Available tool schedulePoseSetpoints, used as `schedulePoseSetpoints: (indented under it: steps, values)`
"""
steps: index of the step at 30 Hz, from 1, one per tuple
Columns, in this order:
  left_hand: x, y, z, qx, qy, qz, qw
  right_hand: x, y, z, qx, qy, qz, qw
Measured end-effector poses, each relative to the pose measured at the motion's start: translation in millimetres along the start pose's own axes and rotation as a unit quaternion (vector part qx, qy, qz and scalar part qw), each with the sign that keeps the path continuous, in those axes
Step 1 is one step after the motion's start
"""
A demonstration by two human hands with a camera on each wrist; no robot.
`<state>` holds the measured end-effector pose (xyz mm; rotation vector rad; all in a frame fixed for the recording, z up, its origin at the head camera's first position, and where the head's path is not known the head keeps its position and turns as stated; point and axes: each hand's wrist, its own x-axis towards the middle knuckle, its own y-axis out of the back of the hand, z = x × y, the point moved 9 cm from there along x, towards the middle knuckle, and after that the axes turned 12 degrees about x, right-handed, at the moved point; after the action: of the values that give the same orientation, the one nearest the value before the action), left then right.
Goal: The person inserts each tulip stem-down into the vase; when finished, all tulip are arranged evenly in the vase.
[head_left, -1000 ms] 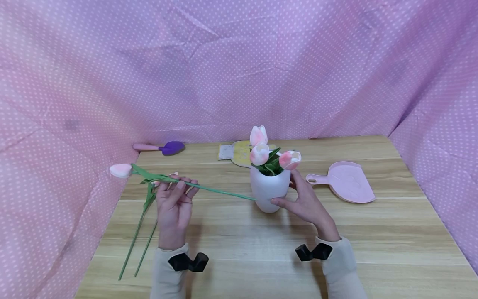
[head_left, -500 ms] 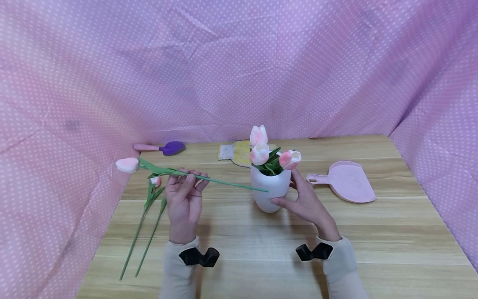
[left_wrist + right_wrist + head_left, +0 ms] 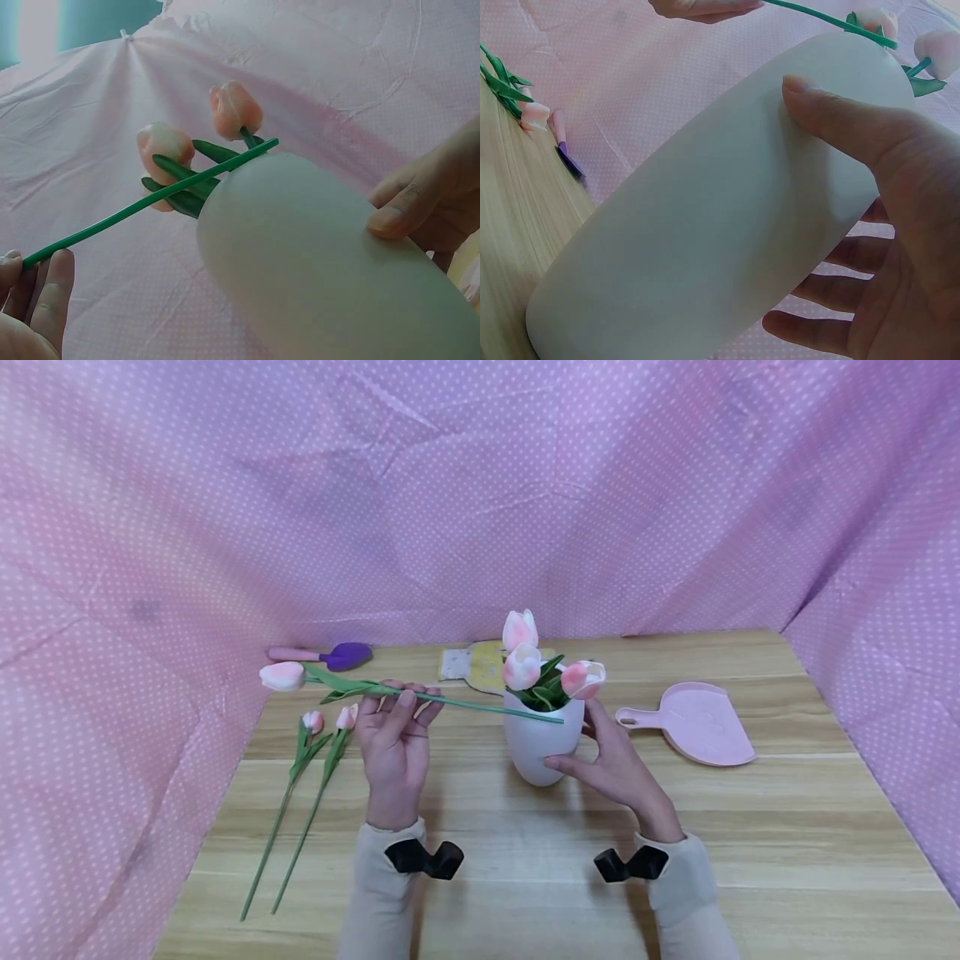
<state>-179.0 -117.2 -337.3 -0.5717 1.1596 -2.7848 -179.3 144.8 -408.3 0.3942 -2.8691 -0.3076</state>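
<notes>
My left hand (image 3: pixel 395 743) pinches an artificial tulip (image 3: pixel 283 676) by its green stem, between thumb and fingers. The pink-and-white bloom points left. To the right, the bare stem end (image 3: pixel 271 142) crosses in front of the white vase (image 3: pixel 542 747) just below its rim. Several pink tulips (image 3: pixel 522 667) with dark green leaves stand in the vase, which is upright on the table. My right hand (image 3: pixel 617 760) grips the vase from the right, its thumb (image 3: pixel 817 105) on the near side and its fingers around the far side, partly hidden in the head view.
Two more tulips (image 3: pixel 289 785) lie on the wooden table (image 3: pixel 517 893) at the left. Farther back is a small purple trowel (image 3: pixel 348 656) with a pink handle. A yellow-and-grey flat piece (image 3: pixel 483 667) lies behind the vase, and a pink dustpan (image 3: pixel 705 727) at the right.
My left hand has moved right and away from me with the tulip, bringing the stem end up near the vase's rim. The lying tulips show more fully. My right hand stays on the vase.
</notes>
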Motion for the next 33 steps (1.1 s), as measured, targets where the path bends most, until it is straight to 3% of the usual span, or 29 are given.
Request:
schedulePoseSetpoints:
  steps: [5, 19, 29, 33]
  values:
    - [1.8, -4.1, -4.7, 0.001, -0.007, 0.007, 0.9999, 1.1, 0, 0, 0.001, 0.0, 0.0, 1.0]
    - [-0.9, -8.6, 3.6, 0.042, -0.082, 0.03, 0.9953, 2.0, 1, -3, 0.003, 0.019, 0.007, 0.9998]
    - [-7.0, -21.8, 22.4, 0.073, -0.174, 0.008, 0.9819, 0.7, 1, -4, 0.005, 0.009, 0.008, 0.9999]
    - [-9.8, -25.7, 27.4, 0.083, -0.196, -0.001, 0.9771, 0.2, 0, -4, 0.007, 0.006, 0.008, 0.9999]
